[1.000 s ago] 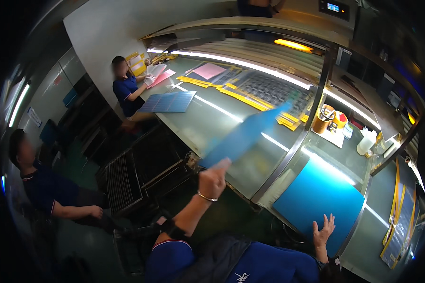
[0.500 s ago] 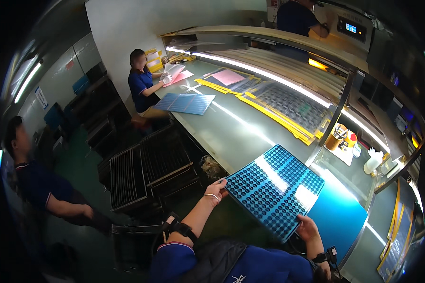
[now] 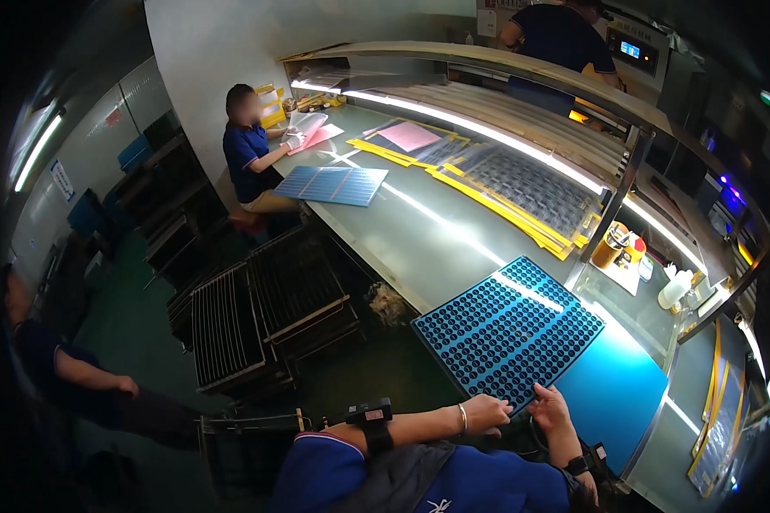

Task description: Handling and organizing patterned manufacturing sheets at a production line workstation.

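Observation:
A blue panel (image 3: 512, 332) covered in rows of black round shapes rests at the table's front edge, its near corner sticking out toward me. My left hand (image 3: 488, 414) is closed at that near corner, its fingertips partly hidden. Just to its right, my right hand (image 3: 553, 410) grips the panel's near right edge, thumb on top. A plain bright blue sheet (image 3: 618, 385) lies on the table beside the panel, partly under its right side.
Yellow-edged dark screens (image 3: 522, 192) lie along the back of the grey table (image 3: 402, 244). A striped blue panel (image 3: 334, 185) lies near a seated co-worker (image 3: 250, 158). Slatted black racks (image 3: 231, 321) stand at left, with another person (image 3: 68, 368) beyond. A cup (image 3: 607, 248) and white bottle (image 3: 676, 289) stand right.
My left hand has left the panel's left corner and come right to its near corner, beside my right hand. The panel has settled lower and flatter. The person at left has shifted.

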The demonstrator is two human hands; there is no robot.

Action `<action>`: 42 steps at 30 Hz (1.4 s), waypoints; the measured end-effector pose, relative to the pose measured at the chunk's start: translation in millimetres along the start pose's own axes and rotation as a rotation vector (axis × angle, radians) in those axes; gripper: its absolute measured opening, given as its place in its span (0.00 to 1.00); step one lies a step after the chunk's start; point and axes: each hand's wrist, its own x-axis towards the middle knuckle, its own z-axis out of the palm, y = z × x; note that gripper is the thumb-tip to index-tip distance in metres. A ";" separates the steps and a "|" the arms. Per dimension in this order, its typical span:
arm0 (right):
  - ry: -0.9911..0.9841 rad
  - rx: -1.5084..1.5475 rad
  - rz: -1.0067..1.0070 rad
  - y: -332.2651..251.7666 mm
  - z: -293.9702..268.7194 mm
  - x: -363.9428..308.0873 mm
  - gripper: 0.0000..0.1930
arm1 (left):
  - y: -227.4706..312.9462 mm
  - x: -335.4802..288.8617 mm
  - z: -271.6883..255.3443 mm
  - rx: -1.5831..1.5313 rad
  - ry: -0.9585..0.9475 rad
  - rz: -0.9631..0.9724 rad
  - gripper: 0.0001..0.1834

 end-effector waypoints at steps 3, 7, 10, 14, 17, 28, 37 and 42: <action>0.049 0.008 0.015 -2.4 8.3 -6.9 0.06 | -11.4 -0.3 6.1 -0.020 0.044 0.108 0.15; 0.020 0.034 0.019 7.8 -11.7 1.3 0.07 | -17.8 0.5 5.6 -0.148 0.016 0.103 0.10; -0.058 -0.023 0.006 13.2 -24.1 4.2 0.05 | 2.7 4.2 -6.6 -0.057 -0.063 -0.235 0.08; -0.102 0.193 0.056 -3.2 47.1 -46.2 0.04 | 18.5 25.0 -25.5 -0.020 0.057 -0.329 0.08; -0.125 0.200 0.028 5.2 18.2 -32.5 0.05 | 14.6 43.7 -41.1 0.020 0.004 -0.305 0.06; 0.117 -0.130 -0.301 -53.1 -20.8 -94.5 0.17 | -61.4 72.6 -122.7 -1.062 -0.144 -0.421 0.13; 0.990 -0.015 -0.897 0.9 -77.8 -423.1 0.19 | -167.1 81.0 -59.3 -1.160 0.022 -0.692 0.05; 1.812 -0.163 -1.078 68.9 -64.4 -567.7 0.19 | -169.5 99.2 7.0 -1.113 0.134 -0.840 0.07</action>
